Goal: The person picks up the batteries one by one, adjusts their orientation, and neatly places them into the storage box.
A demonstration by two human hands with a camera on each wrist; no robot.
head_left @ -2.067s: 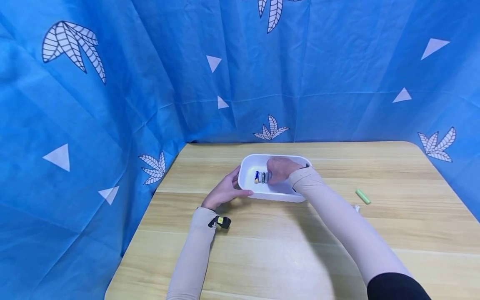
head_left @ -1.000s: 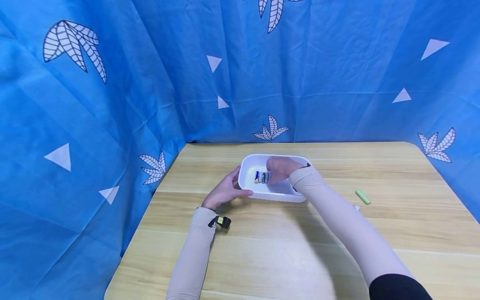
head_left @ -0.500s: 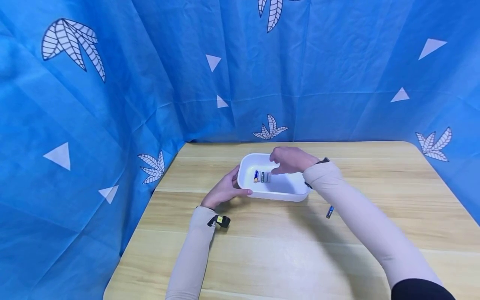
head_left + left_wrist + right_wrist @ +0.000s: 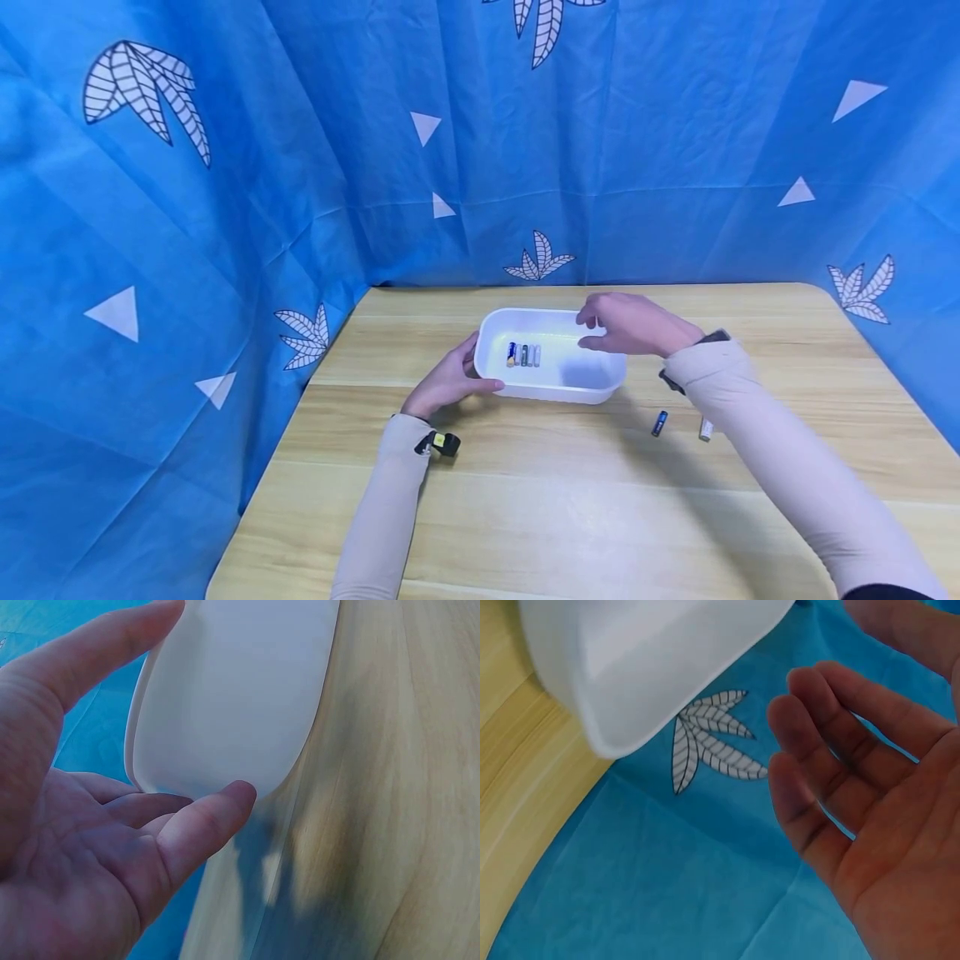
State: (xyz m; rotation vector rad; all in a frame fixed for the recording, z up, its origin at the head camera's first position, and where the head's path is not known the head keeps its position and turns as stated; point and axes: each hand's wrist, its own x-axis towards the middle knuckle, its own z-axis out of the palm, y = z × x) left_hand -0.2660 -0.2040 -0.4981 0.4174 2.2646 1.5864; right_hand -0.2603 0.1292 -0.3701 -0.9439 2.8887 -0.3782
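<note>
A white plastic tub [image 4: 551, 392] stands toward the back of the table. Several small batteries [image 4: 524, 356], one of them blue and orange, lie side by side in its left half. My left hand [image 4: 450, 379] holds the tub's left end, thumb at the front corner and fingers round the far side; the left wrist view shows the thumb [image 4: 210, 821] at the rim. Over the tub's right end hovers my right hand [image 4: 630, 325], fingers loosely bent and parted. Nothing lies in its palm [image 4: 911, 877] in the right wrist view.
On the wooden table [image 4: 525, 517], right of the tub, lie a dark blue battery [image 4: 659, 423] and a pale battery [image 4: 706, 429], the latter close to my right sleeve [image 4: 795, 458]. A blue patterned curtain [image 4: 480, 167] hangs behind and to the left.
My right hand has lifted out of the tub and moved right, its fingers opening. One more battery shows in the row. The left hand stays put; my right arm now covers the green battery.
</note>
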